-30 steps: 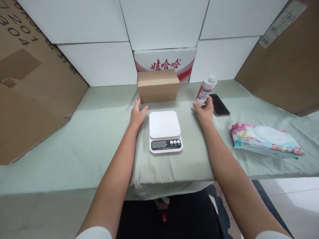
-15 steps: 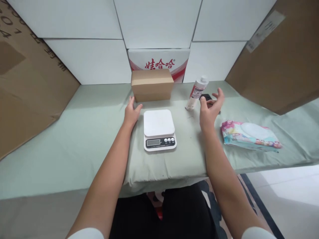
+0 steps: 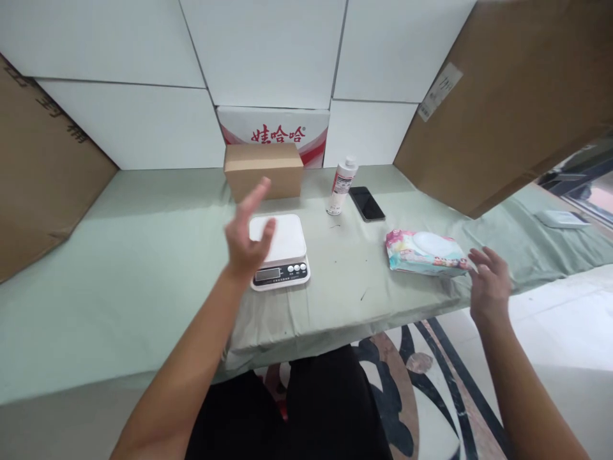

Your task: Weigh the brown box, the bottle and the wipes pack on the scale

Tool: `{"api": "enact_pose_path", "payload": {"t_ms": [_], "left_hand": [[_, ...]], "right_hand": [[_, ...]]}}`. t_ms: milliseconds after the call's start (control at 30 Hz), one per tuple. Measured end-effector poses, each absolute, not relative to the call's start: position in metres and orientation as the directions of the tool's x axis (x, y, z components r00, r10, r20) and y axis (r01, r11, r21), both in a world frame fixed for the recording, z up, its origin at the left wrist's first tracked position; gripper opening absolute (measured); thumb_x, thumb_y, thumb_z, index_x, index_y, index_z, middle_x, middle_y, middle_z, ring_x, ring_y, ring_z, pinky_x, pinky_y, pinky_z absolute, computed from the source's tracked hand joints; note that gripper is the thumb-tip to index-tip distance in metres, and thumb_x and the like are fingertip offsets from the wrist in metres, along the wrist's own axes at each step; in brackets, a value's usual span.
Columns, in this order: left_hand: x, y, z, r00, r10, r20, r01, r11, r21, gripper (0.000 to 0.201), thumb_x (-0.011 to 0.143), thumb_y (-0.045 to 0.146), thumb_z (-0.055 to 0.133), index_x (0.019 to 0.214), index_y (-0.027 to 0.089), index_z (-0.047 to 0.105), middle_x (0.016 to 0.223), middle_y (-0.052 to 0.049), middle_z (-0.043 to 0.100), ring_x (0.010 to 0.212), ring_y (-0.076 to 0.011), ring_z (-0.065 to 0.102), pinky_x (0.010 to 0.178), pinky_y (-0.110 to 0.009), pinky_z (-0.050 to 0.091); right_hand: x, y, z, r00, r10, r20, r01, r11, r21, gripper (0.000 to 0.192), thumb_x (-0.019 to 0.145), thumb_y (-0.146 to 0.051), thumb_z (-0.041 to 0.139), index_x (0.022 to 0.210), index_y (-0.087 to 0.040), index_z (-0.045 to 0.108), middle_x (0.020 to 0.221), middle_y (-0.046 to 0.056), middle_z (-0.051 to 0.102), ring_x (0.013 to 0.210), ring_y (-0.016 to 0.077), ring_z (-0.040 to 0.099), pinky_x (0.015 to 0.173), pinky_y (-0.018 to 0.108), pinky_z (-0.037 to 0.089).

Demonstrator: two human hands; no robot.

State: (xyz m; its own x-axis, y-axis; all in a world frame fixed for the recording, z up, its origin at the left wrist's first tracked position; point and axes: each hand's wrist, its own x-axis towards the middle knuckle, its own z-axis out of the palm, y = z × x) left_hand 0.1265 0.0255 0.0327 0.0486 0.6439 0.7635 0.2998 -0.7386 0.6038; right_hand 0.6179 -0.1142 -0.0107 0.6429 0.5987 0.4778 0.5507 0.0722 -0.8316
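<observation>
Both hands' fingers spread wide, holding nothing; red 娃哈哈 marks the white carton (image 3: 272, 128).

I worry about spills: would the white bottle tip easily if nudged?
Probably: the white bottle stands upright, tall and narrow on soft cloth. Being round, it would likely roll once down, perhaps toward the phone.

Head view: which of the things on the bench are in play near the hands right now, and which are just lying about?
In play:
- wipes pack, just ahead of the open right hand
- scale, partly behind the raised, open left hand

Lying about:
- white bottle, upright
- phone, flat beside the bottle
- cardboard box behind the scale
</observation>
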Motion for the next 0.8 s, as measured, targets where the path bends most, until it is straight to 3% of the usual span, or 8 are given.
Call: {"api": "enact_pose_path", "payload": {"t_ms": [67,100,200,267,367,600,700,800], "left_hand": [[0.179,-0.003,0.033,0.288,0.712,0.641,0.223,-0.701,0.678,0.068,0.1,0.06,0.06,0.159,0.027,0.049,0.163,-0.009,0.058,0.154,-0.0297,0.052,0.131,-0.051,0.041],[0.208,-0.013,0.03,0.41,0.756,0.51,0.208,-0.622,0.755,0.079,0.097,0.064,0.063,0.163,0.026,0.042,0.168,-0.011,0.051,0.157,-0.0311,0.048,0.132,-0.05,0.04],[0.29,-0.02,0.02,0.644,0.75,0.151,0.269,-0.407,0.873,0.124,0.08,0.07,0.079,0.174,0.023,0.012,0.182,-0.016,0.013,0.167,-0.0371,0.026,0.133,-0.052,0.036],[0.33,-0.011,0.014,0.702,0.71,0.057,0.292,-0.359,0.886,0.142,0.072,0.068,0.087,0.174,0.023,0.0,0.183,-0.016,0.003,0.169,-0.0381,0.018,0.133,-0.053,0.034],[0.361,0.008,0.01,0.731,0.682,0.017,0.317,-0.362,0.876,0.14,0.073,0.056,0.089,0.174,0.025,-0.003,0.181,-0.018,0.018,0.164,-0.0393,0.034,0.126,-0.053,0.041],[0.345,0.011,0.011,0.71,0.703,0.051,0.336,-0.401,0.852,0.109,0.079,0.039,0.082,0.171,0.02,0.027,0.158,-0.015,0.061,0.141,-0.0351,0.062,0.113,-0.044,0.053],[0.311,0.004,0.022,0.671,0.732,0.119,0.31,-0.423,0.852,0.104,0.08,0.035,0.081,0.17,0.022,0.032,0.15,-0.013,0.068,0.134,-0.035,0.068,0.109,-0.046,0.057],[0.256,-0.003,0.037,0.602,0.748,0.28,0.241,-0.505,0.829,0.099,0.081,0.035,0.081,0.168,0.024,0.036,0.153,-0.012,0.066,0.135,-0.0344,0.068,0.114,-0.046,0.056]], "right_hand": [[0.619,-0.096,-0.013,0.711,0.661,0.238,0.193,0.142,-0.971,0.059,0.07,-0.06,0.071,0.121,-0.031,0.068,0.123,0.012,0.075,0.119,0.0356,0.072,0.103,0.059,0.057],[0.616,-0.088,-0.013,0.708,0.69,0.153,0.044,0.173,-0.984,0.063,0.066,-0.061,0.074,0.12,-0.028,0.069,0.12,0.01,0.074,0.117,0.0343,0.072,0.104,0.058,0.057],[0.605,-0.071,-0.013,0.689,0.715,0.117,-0.078,0.234,-0.969,0.061,0.066,-0.06,0.074,0.114,-0.022,0.072,0.113,0.008,0.074,0.108,0.0289,0.071,0.101,0.05,0.058],[0.603,-0.067,-0.014,0.688,0.716,0.12,-0.099,0.257,-0.961,0.057,0.068,-0.055,0.072,0.113,-0.021,0.074,0.112,0.007,0.075,0.104,0.0264,0.071,0.1,0.046,0.057],[0.605,-0.066,-0.018,0.7,0.707,0.103,-0.114,0.253,-0.961,0.055,0.067,-0.053,0.073,0.112,-0.021,0.075,0.109,0.005,0.076,0.098,0.0231,0.07,0.098,0.042,0.056],[0.583,-0.069,-0.024,0.718,0.682,0.141,-0.061,0.264,-0.963,0.057,0.066,-0.045,0.074,0.118,-0.022,0.073,0.106,0.001,0.072,0.091,0.0188,0.066,0.082,0.034,0.055],[0.544,-0.07,-0.014,0.688,0.71,0.15,-0.089,0.287,-0.954,0.056,0.071,-0.043,0.074,0.123,-0.022,0.071,0.111,0.003,0.071,0.093,0.0189,0.066,0.084,0.034,0.055],[0.491,-0.063,0.003,0.644,0.729,0.231,-0.089,0.371,-0.924,0.05,0.078,-0.043,0.071,0.123,-0.022,0.07,0.114,0.005,0.072,0.101,0.0217,0.069,0.093,0.039,0.055]]}}
